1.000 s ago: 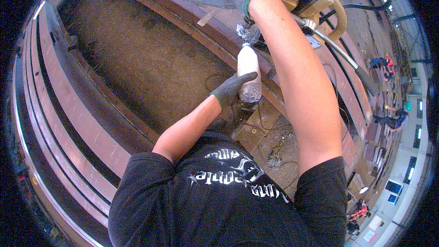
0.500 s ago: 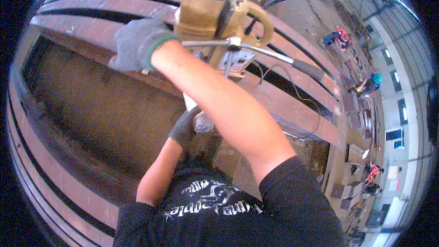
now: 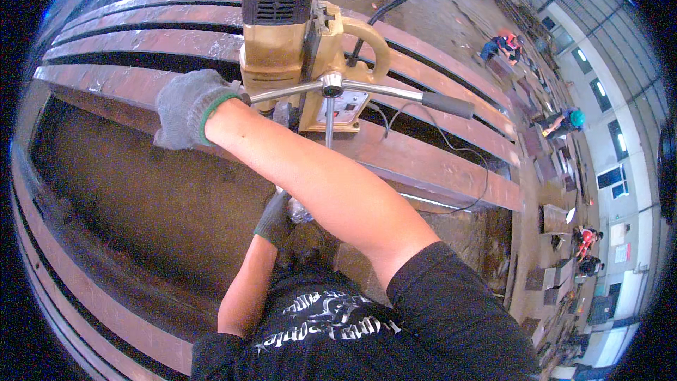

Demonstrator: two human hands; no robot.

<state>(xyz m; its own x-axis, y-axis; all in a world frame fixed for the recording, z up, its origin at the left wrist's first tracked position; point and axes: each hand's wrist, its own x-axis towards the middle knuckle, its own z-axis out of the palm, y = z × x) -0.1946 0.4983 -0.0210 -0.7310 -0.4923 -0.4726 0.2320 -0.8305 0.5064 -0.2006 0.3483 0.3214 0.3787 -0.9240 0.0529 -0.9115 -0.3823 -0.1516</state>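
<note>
A yellow and black drill press [image 3: 278,56] stands on a brown steel beam ahead of me. Three metal feed levers [image 3: 381,89] spread from its hub, and one has a black grip pointing right. My right hand [image 3: 190,109], in a grey glove with a green cuff, reaches across to the left and is closed round the end of the left lever, covering its grip. Below my right forearm, my gloved left hand [image 3: 273,217] is closed on a clear, crinkled plastic bottle [image 3: 300,210]. The forearm hides much of that bottle.
Long parallel steel beams [image 3: 141,41] run across the far side, with dark gaps between them. A thin cable [image 3: 451,142] loops over the beams on the right. A thick black hose [image 3: 402,0] rises behind the machine. Several people, one in a green helmet [image 3: 577,118], work far right.
The view has shifted, so the machine sits further left and lower. The levers have turned slightly counterclockwise, with my right hand on the left one. My left hand keeps hold of the bottle.
</note>
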